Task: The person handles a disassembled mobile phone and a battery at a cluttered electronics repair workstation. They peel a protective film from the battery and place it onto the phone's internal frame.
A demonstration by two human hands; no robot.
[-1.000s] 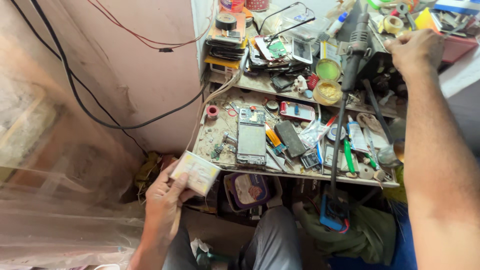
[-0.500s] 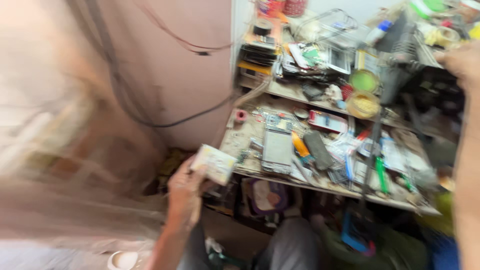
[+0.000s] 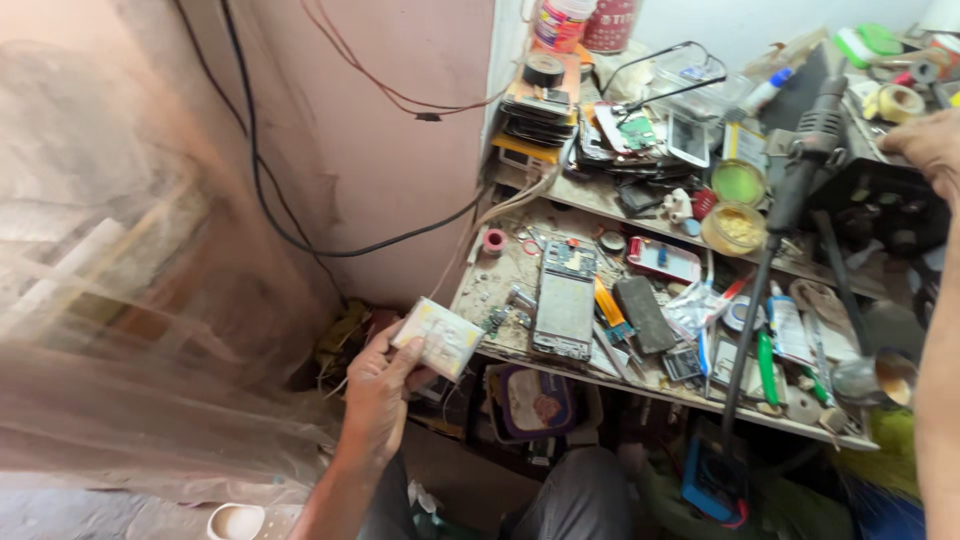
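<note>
My left hand (image 3: 375, 395) holds a small flat pale plastic box (image 3: 439, 338) just left of the front corner of a cluttered work shelf (image 3: 640, 385). My right hand (image 3: 925, 145) reaches to the upper right and rests on a black device (image 3: 875, 205) on the upper shelf; what its fingers do is partly cut off by the frame edge. An opened phone (image 3: 565, 300) lies flat on the lower shelf, close to the box. A black hot-air tool (image 3: 805, 150) stands between the two hands.
Stacked phone parts (image 3: 535, 115), a green dish (image 3: 738, 182), a yellow-filled dish (image 3: 735, 228), tools and tape rolls crowd both shelves. Black cables (image 3: 300, 240) run down the pink wall. A clear plastic sheet (image 3: 130, 330) hangs at left. A blue meter (image 3: 715, 480) sits below.
The camera has swung left and back, so the scene shifts. My left hand keeps hold of the pale box near the shelf corner. My right hand stays at the upper right.
</note>
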